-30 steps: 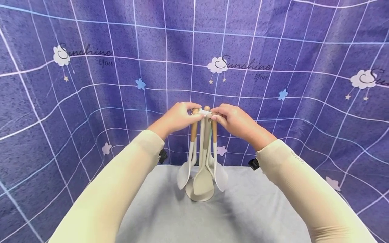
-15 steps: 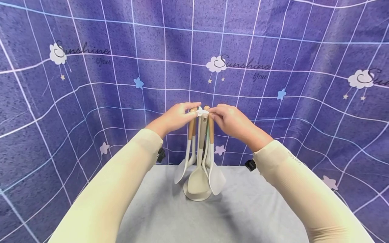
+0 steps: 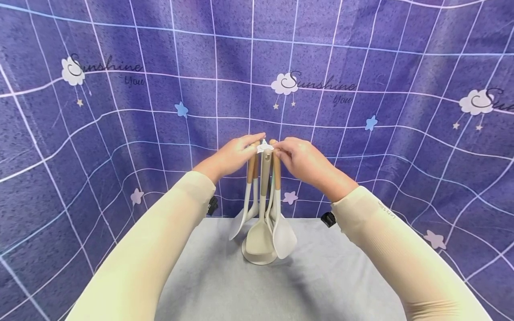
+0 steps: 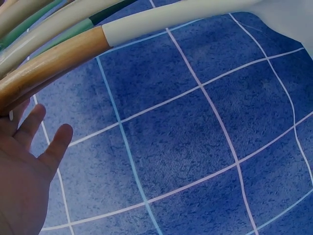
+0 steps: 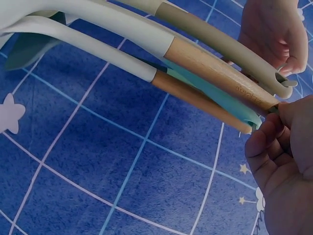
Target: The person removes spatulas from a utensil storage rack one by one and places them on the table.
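In the head view a utensil stand with a white top (image 3: pixel 265 147) and round base (image 3: pixel 259 258) bears several hanging utensils. A beige spatula (image 3: pixel 259 238) faces front; a white-headed utensil (image 3: pixel 285 238) with a wooden handle (image 3: pixel 277 171) hangs to its right. My left hand (image 3: pixel 233 156) is at the top's left side, index finger and thumb straight on either side of a wooden handle's end. Its other fingers (image 4: pixel 61 139) are spread loosely in the left wrist view. My right hand (image 3: pixel 303 158) pinches at the right wooden handle's end, its remaining fingers (image 5: pixel 259 147) curled.
Grey cloth (image 3: pixel 265 294) covers the table under the stand. A blue-purple gridded curtain (image 3: pixel 321 58) with clouds and stars hangs behind and along both sides. More white utensils (image 3: pixel 241 220) hang at the stand's left, and a teal handle (image 5: pixel 230 105) shows among the wooden ones.
The stand's front has turned leftward: the beige spatula has shifted left, the right white utensil has come forward, the left one has swung back. My left thumb has drawn back a little.
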`<state>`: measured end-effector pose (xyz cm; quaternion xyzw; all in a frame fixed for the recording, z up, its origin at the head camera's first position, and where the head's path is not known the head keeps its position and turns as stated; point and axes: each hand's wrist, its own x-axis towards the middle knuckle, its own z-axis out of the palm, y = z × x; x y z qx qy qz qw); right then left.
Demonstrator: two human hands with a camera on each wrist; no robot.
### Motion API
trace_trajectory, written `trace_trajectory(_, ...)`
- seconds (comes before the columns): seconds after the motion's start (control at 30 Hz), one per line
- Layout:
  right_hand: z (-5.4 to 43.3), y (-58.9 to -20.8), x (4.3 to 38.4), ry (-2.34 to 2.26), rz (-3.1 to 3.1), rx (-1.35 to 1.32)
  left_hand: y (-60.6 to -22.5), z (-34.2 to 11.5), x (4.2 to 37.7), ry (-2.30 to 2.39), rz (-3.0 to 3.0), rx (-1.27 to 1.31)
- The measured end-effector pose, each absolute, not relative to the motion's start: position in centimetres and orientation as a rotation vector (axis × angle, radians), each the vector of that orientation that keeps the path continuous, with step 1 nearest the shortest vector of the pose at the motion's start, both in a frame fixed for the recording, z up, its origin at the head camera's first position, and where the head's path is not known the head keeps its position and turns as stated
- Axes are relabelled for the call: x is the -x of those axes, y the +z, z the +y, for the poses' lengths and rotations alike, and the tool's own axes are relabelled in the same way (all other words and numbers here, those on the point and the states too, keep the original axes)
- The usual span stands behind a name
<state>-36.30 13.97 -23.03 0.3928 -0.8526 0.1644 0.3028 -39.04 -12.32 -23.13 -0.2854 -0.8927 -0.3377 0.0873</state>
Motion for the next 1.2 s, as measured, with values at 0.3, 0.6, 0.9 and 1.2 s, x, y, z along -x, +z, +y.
trace_trajectory(0.3, 14.0, -23.6, 36.0, 0.464, -2.241, -1.052, -22.9, -12.1, 38.8, -0.996, -2.674, 0.849)
trace_trajectory(0.6, 14.4, -24.5, 35.6, 0.63, -2.244, -0.968, -22.3, -11.1, 39.3, -1.004, -2.653, 0.861)
trace_trajectory(0.9, 13.9, -26.2, 33.3, 0.9, -2.208, -0.85, -21.3, -9.8, 39.1, -1.048, -2.659, 0.888)
trace_trajectory(1.2, 12.7, -29.7, 31.8, 0.919, -2.335, -0.793, -20.8, -9.1, 39.2, -0.991, -2.731, 0.878)
